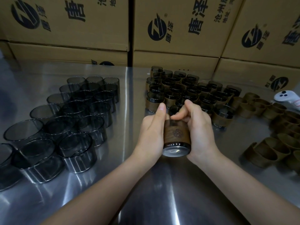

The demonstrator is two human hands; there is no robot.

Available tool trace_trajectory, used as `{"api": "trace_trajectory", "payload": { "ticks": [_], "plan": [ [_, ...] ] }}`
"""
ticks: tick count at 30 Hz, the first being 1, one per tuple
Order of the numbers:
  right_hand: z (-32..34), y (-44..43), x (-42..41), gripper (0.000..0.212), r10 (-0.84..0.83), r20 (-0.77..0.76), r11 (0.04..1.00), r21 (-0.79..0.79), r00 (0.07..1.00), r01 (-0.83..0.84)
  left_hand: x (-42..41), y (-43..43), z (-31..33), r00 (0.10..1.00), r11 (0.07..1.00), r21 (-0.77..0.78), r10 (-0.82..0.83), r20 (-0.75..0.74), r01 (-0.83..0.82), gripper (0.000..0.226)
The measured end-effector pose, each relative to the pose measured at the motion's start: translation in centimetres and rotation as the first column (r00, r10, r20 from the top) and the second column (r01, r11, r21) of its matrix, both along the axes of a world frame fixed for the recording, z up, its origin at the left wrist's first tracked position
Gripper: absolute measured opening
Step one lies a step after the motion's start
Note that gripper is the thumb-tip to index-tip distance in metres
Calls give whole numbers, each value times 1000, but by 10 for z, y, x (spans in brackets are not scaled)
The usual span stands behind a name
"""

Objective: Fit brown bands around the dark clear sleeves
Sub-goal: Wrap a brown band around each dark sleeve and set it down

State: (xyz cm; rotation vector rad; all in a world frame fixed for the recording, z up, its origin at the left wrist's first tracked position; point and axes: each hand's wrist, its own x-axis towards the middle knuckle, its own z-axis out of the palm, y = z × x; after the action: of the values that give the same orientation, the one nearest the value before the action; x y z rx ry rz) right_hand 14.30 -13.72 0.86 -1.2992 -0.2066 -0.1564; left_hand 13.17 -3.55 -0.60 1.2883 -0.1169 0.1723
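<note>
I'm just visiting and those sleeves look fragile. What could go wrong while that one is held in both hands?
1. The sleeve is held tilted above the table between the left hand and right hand; a slip could drop it on the metal.
2. Its band may sit crooked if pushed unevenly.
3. The finished sleeves stand packed just behind; a careless set-down might knock them.

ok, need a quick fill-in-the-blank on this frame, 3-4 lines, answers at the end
1. Both hands, left hand and right hand, hold one sleeve wearing a ____ band.
2. The bare sleeves stand on the person's ____ side.
3. The loose bands lie on the person's ____ side.
4. Behind the steel table stand stacked cardboard ____.

Answers: brown; left; right; boxes
</note>
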Motion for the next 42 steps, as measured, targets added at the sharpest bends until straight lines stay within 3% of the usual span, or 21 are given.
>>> {"api": "trace_trajectory", "payload": {
  "ticks": [16,19,26,32,38,42],
  "plan": [
    [0,1,0,57,-25,75,999,-18,997,27,-1,2,-1,998,999,29,-44,49,43,74],
    [-2,-1,1,50,-4,162,997,-69,987,16,2,2,-3,998,999,44,-21,65,18,57],
    [-9,-9,4,41,37,388,983,-182,921,38,11,8,-11,993,973,-200,-117,5,116,52],
    [-14,-10,9,35,2,474,981,-171,881,90,3,0,-10,995,997,-23,-77,-68,76,60],
    [-18,-9,9,39,-57,491,955,-228,869,191,-5,-11,-12,999,987,161,-4,45,-3,65],
    [-15,-2,6,39,-109,476,953,-198,872,228,-5,-12,-12,995,978,193,70,72,-83,69]
  ]
}}
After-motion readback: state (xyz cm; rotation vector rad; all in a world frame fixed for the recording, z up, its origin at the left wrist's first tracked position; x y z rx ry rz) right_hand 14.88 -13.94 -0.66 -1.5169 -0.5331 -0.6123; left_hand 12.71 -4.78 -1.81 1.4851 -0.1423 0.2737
